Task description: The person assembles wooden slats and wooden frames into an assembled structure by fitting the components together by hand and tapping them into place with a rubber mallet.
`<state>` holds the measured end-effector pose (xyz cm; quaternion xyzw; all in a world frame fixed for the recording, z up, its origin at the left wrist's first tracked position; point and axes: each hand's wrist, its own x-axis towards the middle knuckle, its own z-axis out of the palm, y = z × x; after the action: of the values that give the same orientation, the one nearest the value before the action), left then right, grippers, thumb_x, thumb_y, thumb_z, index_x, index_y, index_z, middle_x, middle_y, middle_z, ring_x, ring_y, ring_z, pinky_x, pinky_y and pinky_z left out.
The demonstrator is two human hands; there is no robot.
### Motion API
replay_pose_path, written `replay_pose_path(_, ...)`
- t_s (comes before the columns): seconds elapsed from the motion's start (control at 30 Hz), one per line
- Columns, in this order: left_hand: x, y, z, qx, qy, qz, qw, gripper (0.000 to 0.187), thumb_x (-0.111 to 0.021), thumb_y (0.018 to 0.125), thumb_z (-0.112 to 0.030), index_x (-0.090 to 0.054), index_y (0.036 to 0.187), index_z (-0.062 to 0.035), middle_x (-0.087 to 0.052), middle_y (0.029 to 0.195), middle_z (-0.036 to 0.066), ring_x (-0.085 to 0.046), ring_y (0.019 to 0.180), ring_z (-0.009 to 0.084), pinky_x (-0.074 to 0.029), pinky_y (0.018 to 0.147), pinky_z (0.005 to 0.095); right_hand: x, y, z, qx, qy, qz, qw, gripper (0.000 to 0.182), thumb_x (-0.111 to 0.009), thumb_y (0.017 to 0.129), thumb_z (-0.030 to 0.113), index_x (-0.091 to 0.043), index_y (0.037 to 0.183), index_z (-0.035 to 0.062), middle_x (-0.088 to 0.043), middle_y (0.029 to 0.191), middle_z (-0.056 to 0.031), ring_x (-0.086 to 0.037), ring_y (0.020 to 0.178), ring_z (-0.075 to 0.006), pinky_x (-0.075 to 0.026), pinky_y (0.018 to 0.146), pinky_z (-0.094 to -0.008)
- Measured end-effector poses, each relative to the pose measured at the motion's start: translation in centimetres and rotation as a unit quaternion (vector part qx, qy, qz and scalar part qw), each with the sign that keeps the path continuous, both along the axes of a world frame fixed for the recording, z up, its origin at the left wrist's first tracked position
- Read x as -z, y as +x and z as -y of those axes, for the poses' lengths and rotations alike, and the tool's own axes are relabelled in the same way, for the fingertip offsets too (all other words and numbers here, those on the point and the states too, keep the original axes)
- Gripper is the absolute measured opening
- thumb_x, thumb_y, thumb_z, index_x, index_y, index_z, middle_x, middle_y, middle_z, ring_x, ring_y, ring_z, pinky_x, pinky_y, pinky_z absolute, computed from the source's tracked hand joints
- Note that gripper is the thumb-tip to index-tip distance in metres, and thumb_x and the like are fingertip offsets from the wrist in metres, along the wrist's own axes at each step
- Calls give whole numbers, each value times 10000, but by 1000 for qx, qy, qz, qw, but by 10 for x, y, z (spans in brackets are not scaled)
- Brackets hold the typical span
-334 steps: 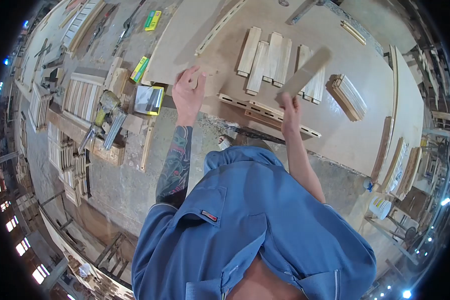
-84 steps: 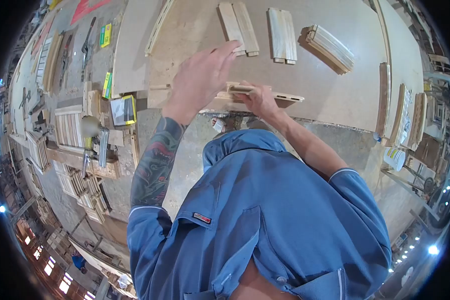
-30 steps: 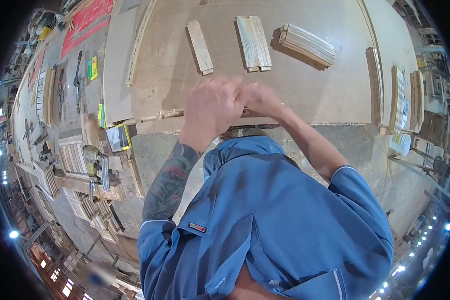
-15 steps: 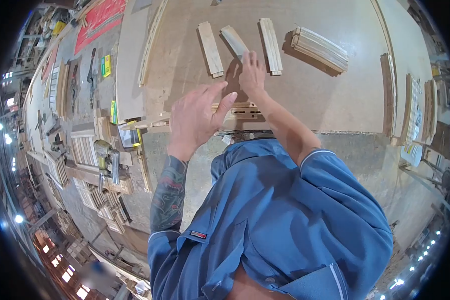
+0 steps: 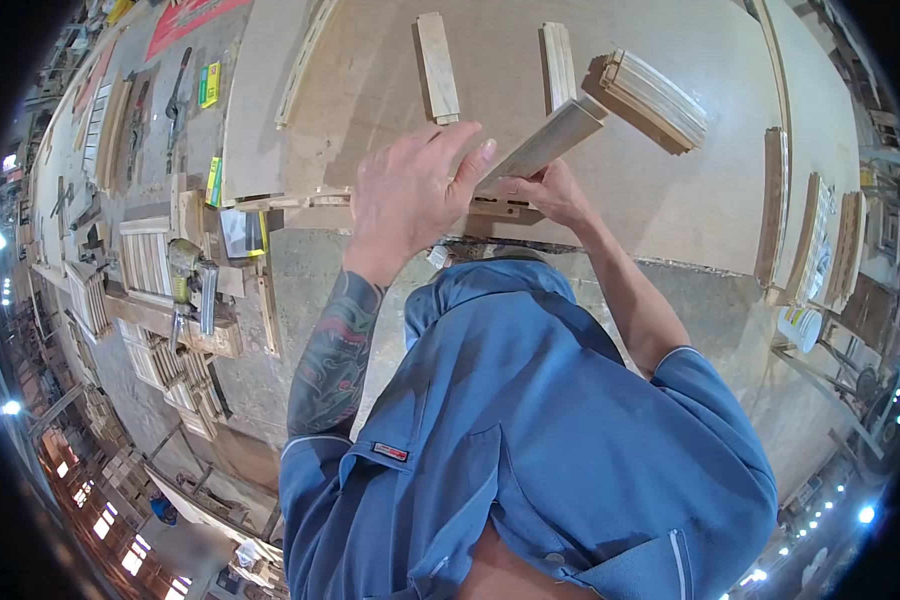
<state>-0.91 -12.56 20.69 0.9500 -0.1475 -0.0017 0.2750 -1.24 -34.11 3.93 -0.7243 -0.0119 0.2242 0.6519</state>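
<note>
My right hand grips a short wooden slat, its fingers closed around the lower part. The slat is tilted up off the bench, its far end pointing to the upper right. Near the slat's lower left end is my left hand, back upward, thumb and fingers apart, holding nothing that I can see. Beyond the hands lie a pale slat on the left and another slat partly covered by the raised one. A bundle of slats lies to the right.
The brown bench top has a raised wooden strip on its left side. A slotted wooden piece lies at the near edge. On the left are a power tool and stacked wood pieces; more wood strips lie right.
My right hand has picked up the middle slat and drawn it back toward me, turning it to point right. My left hand keeps its spread pose. The view has shifted slightly.
</note>
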Motion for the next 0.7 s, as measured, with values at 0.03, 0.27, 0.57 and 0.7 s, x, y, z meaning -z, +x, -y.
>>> replay_pose_path(0.03, 2, 0, -1, 10, -6, 13, 1000, 417, -507, 970, -448, -695, 1094, -97, -706, 951, 116, -676, 849, 325, -530, 709, 440, -1, -3, 0, 10, 22, -6, 1000, 236, -694, 866, 125, -704, 1030, -44, -730, 954, -127, -673, 886, -151, -538, 806, -311)
replay_pose_path(0.27, -7, 0, 1, 7, 7, -33, 999, 446, -507, 977, -456, -700, 1105, -75, -709, 1070, 130, -683, 946, 321, -534, 779, 393, -26, -17, 30, -26, -136, 23, 990, 234, -697, 859, 109, -704, 1054, -21, -735, 993, -140, -689, 918, -201, -542, 816, -336)
replay_pose_path(0.57, 1, 1, 0, 15, -5, 8, 1000, 403, -513, 974, -433, -699, 1078, -92, -707, 949, 97, -684, 819, 311, -535, 679, 433, -34, -33, 25, -86, -259, 149, 951, 222, -674, 881, 177, -698, 1067, 59, -715, 953, -155, -686, 863, -346, -545, 735, -408)
replay_pose_path(0.7, -1, 3, -1, 11, -2, 2, 1000, 396, -525, 968, -431, -699, 1073, -91, -707, 944, 94, -686, 806, 308, -536, 682, 424, -33, -32, 24, -70, -221, 141, 962, 194, -664, 888, 170, -678, 1045, 57, -706, 875, -146, -680, 803, -355, -533, 696, -416)
